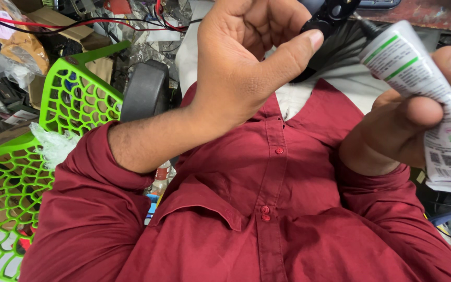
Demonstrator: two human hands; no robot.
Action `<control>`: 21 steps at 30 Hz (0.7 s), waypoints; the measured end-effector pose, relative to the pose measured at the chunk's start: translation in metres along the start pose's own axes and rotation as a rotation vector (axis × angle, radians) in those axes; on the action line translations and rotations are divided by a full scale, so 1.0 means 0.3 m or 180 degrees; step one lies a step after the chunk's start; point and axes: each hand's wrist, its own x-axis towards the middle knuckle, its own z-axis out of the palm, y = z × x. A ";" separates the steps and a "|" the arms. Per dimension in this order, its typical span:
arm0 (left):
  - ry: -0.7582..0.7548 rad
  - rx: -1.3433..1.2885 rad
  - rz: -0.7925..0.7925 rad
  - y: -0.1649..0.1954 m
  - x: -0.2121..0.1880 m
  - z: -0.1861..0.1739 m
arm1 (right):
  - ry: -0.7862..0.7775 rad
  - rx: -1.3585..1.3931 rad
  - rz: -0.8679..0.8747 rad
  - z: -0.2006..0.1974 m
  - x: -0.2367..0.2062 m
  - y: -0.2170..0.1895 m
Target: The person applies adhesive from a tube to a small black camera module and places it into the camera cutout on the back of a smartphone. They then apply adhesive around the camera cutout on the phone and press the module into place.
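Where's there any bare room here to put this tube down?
Little room shows. The left hand holds a black part; the right hand grips the white tube. The only bare patch is the maroon shirt below both hands. Beside the green chair, the floor is crowded with wires and bags.

The single head-worn camera is looking steeply down the person's own chest, sitting very close to the raised left hand (246,57) and right hand (418,120), which are filling the upper frame, with the cluttered surface (434,13) edging the top.
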 end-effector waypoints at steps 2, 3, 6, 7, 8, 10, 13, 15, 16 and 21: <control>0.0013 -0.0029 0.0048 -0.004 0.000 0.005 | 0.0186 0.0186 0.0246 0.003 -0.004 0.003; 0.0004 -0.0002 0.0048 -0.005 -0.001 0.004 | 0.0270 0.0246 0.0411 0.006 -0.005 0.006; -0.0049 0.0119 -0.0005 -0.004 -0.004 -0.001 | 0.0153 0.0207 0.0419 0.010 -0.004 0.003; -0.0065 0.0146 -0.0021 -0.004 -0.004 -0.002 | 0.0054 0.0159 0.0339 0.011 -0.002 0.000; -0.0069 0.0134 -0.0019 -0.004 -0.005 -0.003 | 0.0053 0.0220 0.0378 0.012 0.001 -0.002; -0.0067 0.0119 0.0008 -0.004 -0.005 -0.002 | 0.0049 0.0343 0.0457 0.012 0.006 -0.005; -0.0061 0.0153 0.0016 -0.004 -0.002 0.001 | 0.0050 0.0529 0.0575 0.008 0.005 -0.003; -0.0065 0.0204 -0.0049 -0.001 -0.002 0.001 | 0.0062 0.0734 0.0780 0.003 -0.004 0.000; -0.0065 0.0222 -0.0073 0.000 -0.002 0.001 | 0.0082 0.0753 0.0790 0.000 -0.010 0.004; -0.0071 0.0238 -0.0060 0.005 0.000 0.003 | 0.0336 0.0722 0.0713 0.005 -0.029 0.018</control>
